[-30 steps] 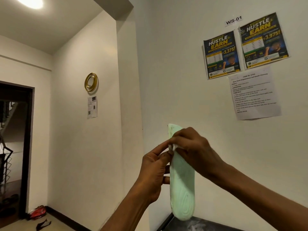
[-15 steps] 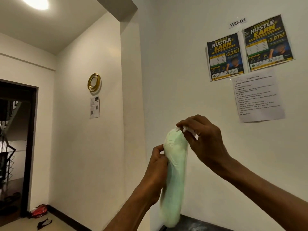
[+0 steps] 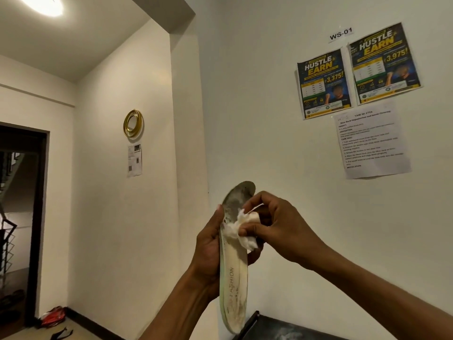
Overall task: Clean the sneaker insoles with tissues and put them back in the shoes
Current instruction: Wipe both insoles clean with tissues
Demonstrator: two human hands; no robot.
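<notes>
Left hand, grip closed around the mid-length of a long, cream-coloured foam sneaker insole, holding it nearly upright in mid-air in front of the cream wall; the thumb lies along the left edge, and the fingers wrap behind, their tips showing at the right edge. Top face of the insole turned toward the camera: pale and streaked with dirt at the lower end, grey and soiled at the rounded upper end, with the printed word "FASHION" running lengthwise below the hand. Right hand, grip closed on a crumpled white tissue, pinched between thumb and fingers and pressed against the insole's face just above the left hand's hold. Lower tip of the insole hangs just above the corner of a dark surface at the bottom edge, possibly a tabletop, though too little of it shows to be sure. On the wall at upper right: two dark blue-and-yellow posters side by side, a small white label reading "WS-01" above them, and a white printed sheet below. On the side wall at left: a round gold-framed mirror above a small paper notice. Far left: a dark doorway; a red bag lies on the floor near its foot.
</notes>
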